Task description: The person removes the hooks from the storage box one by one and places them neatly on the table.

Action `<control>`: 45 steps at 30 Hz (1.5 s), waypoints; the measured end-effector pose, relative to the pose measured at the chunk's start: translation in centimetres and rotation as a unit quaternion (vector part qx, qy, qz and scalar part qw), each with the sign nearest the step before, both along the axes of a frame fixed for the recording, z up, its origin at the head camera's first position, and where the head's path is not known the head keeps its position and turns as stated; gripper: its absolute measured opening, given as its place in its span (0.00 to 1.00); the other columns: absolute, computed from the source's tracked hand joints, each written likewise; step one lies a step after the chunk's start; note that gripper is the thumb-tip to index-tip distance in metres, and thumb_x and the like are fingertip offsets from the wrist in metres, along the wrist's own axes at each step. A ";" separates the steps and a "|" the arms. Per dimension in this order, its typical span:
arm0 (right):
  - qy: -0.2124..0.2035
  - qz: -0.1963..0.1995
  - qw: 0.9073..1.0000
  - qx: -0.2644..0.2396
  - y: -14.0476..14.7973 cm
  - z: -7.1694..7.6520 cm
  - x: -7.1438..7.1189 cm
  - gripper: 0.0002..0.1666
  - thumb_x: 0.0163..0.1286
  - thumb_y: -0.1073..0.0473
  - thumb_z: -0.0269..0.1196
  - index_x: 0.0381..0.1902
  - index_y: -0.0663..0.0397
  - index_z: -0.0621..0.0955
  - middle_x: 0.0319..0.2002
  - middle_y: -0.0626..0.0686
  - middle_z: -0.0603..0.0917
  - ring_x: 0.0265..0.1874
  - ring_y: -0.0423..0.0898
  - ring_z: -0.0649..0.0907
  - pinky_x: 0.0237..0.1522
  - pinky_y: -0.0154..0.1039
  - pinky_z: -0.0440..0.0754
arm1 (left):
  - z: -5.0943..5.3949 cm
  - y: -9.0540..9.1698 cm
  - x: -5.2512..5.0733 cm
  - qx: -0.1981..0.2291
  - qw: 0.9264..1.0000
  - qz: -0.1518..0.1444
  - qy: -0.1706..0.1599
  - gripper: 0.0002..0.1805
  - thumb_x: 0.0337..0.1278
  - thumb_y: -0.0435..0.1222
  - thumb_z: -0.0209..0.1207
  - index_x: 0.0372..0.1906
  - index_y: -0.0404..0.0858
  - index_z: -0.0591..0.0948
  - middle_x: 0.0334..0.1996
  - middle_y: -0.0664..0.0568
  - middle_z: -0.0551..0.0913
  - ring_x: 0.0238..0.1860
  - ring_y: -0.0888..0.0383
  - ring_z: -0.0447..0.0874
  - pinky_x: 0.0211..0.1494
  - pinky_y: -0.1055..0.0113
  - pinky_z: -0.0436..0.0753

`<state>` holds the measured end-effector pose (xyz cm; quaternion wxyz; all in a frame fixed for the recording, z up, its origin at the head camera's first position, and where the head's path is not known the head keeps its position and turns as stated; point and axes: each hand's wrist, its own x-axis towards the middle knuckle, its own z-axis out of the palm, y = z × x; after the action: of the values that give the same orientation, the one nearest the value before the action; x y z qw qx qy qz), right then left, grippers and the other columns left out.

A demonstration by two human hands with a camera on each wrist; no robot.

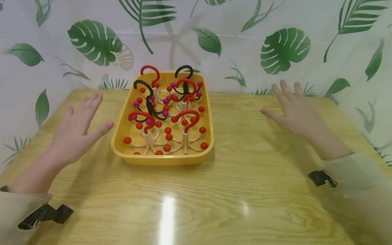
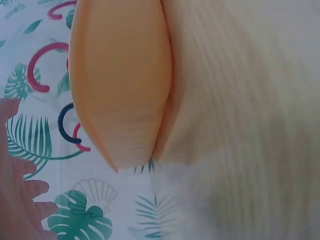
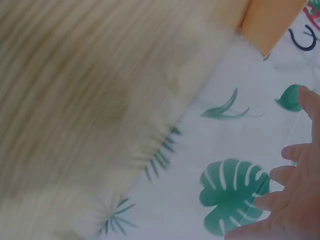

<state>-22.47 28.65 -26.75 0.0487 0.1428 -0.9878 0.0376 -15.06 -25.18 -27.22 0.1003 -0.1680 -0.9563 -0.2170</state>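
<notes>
A yellow plastic tray (image 1: pixel 162 160) stands on the table, left of the middle in the head view. In it stand several multi-prong hanging hooks with curved tops. Some are red-topped hooks (image 1: pixel 192 112) with white prongs and red ball tips; two are black hooks (image 1: pixel 149 105) with magenta ball tips. My left hand (image 1: pixel 76 132) hovers beside the tray's left side, fingers extended, holding nothing. Well to the right of the tray my right hand (image 1: pixel 295 114) is raised with fingers spread, also holding nothing. In the left wrist view the tray's side (image 2: pixel 120 85) hides most of the hooks.
The wooden table (image 1: pixel 245 190) has a light grain and a bright reflection near its front. Behind it hangs a white cloth (image 1: pixel 239 44) printed with green leaves. Dark bands (image 1: pixel 323 178) sit at both sleeved wrists.
</notes>
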 end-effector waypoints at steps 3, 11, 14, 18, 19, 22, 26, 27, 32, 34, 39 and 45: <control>0.003 0.030 0.999 -0.031 -1.6 0.5 0.3 0.51 0.69 0.29 0.45 0.77 0.49 0.43 0.75 0.54 0.37 0.70 0.64 0.35 0.56 0.75 0.55 | -0.4 0.5 0.7 0.035 0.999 0.002 -0.019 0.44 0.67 0.52 0.51 0.77 0.41 0.43 0.75 0.45 0.44 0.74 0.44 0.37 0.69 0.46 0.24; 0.012 0.156 0.978 -0.135 -7.2 1.7 2.1 0.44 0.68 0.41 0.59 0.75 0.51 0.57 0.75 0.49 0.50 0.73 0.53 0.51 0.69 0.58 0.51 | -2.4 1.9 2.0 0.099 0.992 0.014 -0.077 0.48 0.63 0.52 0.56 0.77 0.42 0.42 0.75 0.43 0.43 0.74 0.44 0.36 0.71 0.48 0.27; 0.032 0.208 0.964 -0.163 -9.4 1.8 2.5 0.41 0.67 0.46 0.63 0.72 0.52 0.63 0.72 0.51 0.59 0.70 0.53 0.61 0.68 0.55 0.58 | -3.0 2.3 2.3 0.122 0.988 0.020 -0.097 0.49 0.62 0.52 0.56 0.77 0.44 0.40 0.76 0.46 0.41 0.74 0.44 0.35 0.71 0.44 0.31; 0.030 0.250 0.948 -0.194 -12.2 1.9 3.0 0.38 0.65 0.50 0.65 0.70 0.50 0.67 0.68 0.51 0.67 0.63 0.52 0.71 0.63 0.50 0.68 | -3.3 2.6 2.7 0.160 0.978 0.036 -0.126 0.48 0.63 0.53 0.54 0.77 0.51 0.38 0.76 0.47 0.38 0.73 0.40 0.34 0.65 0.31 0.42; 0.025 0.255 0.945 -0.203 -12.9 1.9 3.1 0.38 0.64 0.50 0.66 0.70 0.50 0.67 0.67 0.52 0.69 0.61 0.52 0.73 0.61 0.49 0.71 | -3.4 2.6 2.8 0.172 0.975 0.040 -0.135 0.47 0.64 0.53 0.54 0.76 0.52 0.38 0.76 0.47 0.38 0.73 0.39 0.34 0.63 0.28 0.44; 0.010 0.268 0.935 -0.232 -14.5 1.7 3.1 0.34 0.64 0.53 0.66 0.67 0.51 0.71 0.63 0.54 0.74 0.55 0.52 0.78 0.54 0.45 0.77 | -3.8 2.7 3.0 0.200 0.966 0.046 -0.156 0.46 0.65 0.53 0.53 0.76 0.55 0.37 0.76 0.48 0.37 0.73 0.38 0.34 0.62 0.27 0.45; -0.005 0.285 0.922 -0.262 -16.1 1.5 2.9 0.27 0.65 0.58 0.65 0.61 0.57 0.76 0.56 0.54 0.80 0.51 0.49 0.80 0.49 0.40 0.80 | -4.5 2.8 3.2 0.213 0.963 0.041 -0.162 0.46 0.64 0.51 0.55 0.76 0.57 0.38 0.76 0.50 0.37 0.74 0.41 0.33 0.65 0.30 0.42; -0.006 0.286 0.920 -0.266 -16.3 1.4 2.9 0.25 0.65 0.59 0.65 0.60 0.58 0.77 0.54 0.54 0.81 0.50 0.48 0.80 0.48 0.38 0.81 | -4.6 2.8 3.2 0.212 0.963 0.040 -0.161 0.46 0.64 0.51 0.55 0.76 0.56 0.39 0.76 0.50 0.37 0.74 0.41 0.33 0.66 0.31 0.41; -0.015 0.277 0.920 -0.275 -17.0 1.3 2.9 0.22 0.64 0.60 0.66 0.56 0.58 0.78 0.49 0.53 0.82 0.45 0.44 0.81 0.44 0.36 0.82 | -5.2 2.9 3.2 0.205 0.965 0.046 -0.156 0.48 0.63 0.51 0.57 0.76 0.56 0.37 0.76 0.51 0.36 0.74 0.42 0.33 0.66 0.32 0.40; -0.016 0.276 0.918 -0.283 -17.2 1.1 2.9 0.22 0.64 0.60 0.66 0.56 0.58 0.79 0.49 0.53 0.82 0.44 0.44 0.81 0.43 0.36 0.82 | -5.3 2.9 3.2 0.202 0.965 0.052 -0.156 0.48 0.62 0.52 0.57 0.76 0.57 0.37 0.76 0.51 0.36 0.74 0.42 0.33 0.66 0.31 0.41; -0.018 0.273 0.912 -0.306 -17.5 0.8 2.7 0.21 0.64 0.60 0.66 0.54 0.58 0.79 0.48 0.52 0.82 0.44 0.45 0.80 0.42 0.37 0.83 | -5.6 3.0 3.2 0.195 0.968 0.056 -0.149 0.49 0.61 0.53 0.57 0.76 0.58 0.37 0.76 0.50 0.37 0.74 0.42 0.34 0.64 0.30 0.43; -0.028 0.267 0.911 -0.314 -17.8 0.6 2.6 0.19 0.65 0.61 0.65 0.53 0.60 0.79 0.47 0.52 0.82 0.42 0.45 0.81 0.41 0.38 0.82 | -6.1 2.8 3.2 0.188 0.969 0.058 -0.147 0.52 0.57 0.54 0.61 0.76 0.59 0.38 0.76 0.50 0.39 0.73 0.39 0.35 0.63 0.28 0.44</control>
<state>-19.89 10.85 -26.11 0.0510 0.3773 -0.8509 0.3618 -11.84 -22.33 -33.28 0.0005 -0.0566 -0.9108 -0.4089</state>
